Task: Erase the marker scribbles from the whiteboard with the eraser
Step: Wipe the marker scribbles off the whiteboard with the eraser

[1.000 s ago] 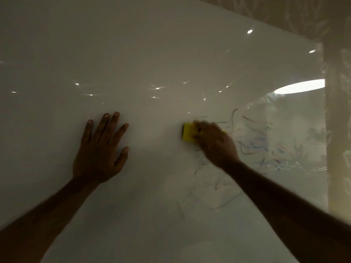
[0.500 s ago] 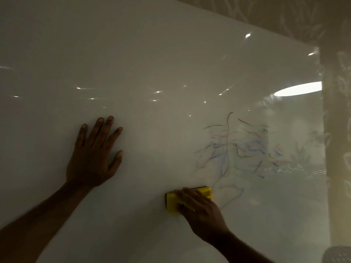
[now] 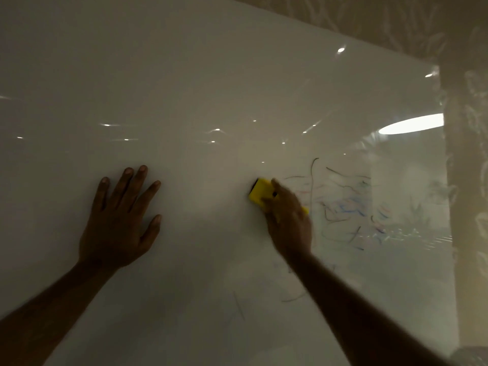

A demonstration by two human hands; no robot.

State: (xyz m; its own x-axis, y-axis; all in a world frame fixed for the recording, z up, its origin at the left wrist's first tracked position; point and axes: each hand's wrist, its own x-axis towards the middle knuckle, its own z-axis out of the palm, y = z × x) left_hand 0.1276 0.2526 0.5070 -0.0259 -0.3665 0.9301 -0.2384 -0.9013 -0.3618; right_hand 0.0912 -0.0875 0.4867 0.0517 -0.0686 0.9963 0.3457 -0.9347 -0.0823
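Observation:
A large glossy whiteboard (image 3: 211,75) fills the view. Thin marker scribbles (image 3: 346,207) in black, blue and red cover its right part, with a few faint strokes lower down. My right hand (image 3: 287,220) presses a yellow eraser (image 3: 260,192) against the board at the left edge of the scribbles; the hand is motion-blurred and covers most of the eraser. My left hand (image 3: 118,220) lies flat on the bare board to the left, fingers spread, holding nothing.
The board's right edge (image 3: 446,207) meets a wall with pale leaf-patterned wallpaper (image 3: 470,128). Ceiling lights reflect in the board, the largest an oval glare (image 3: 412,124) at the right. The room is dim.
My right hand swept the eraser down below the scribbles, then back up to their left edge. Strokes on the left side of the scribbles look fainter. My left hand stayed flat on the board.

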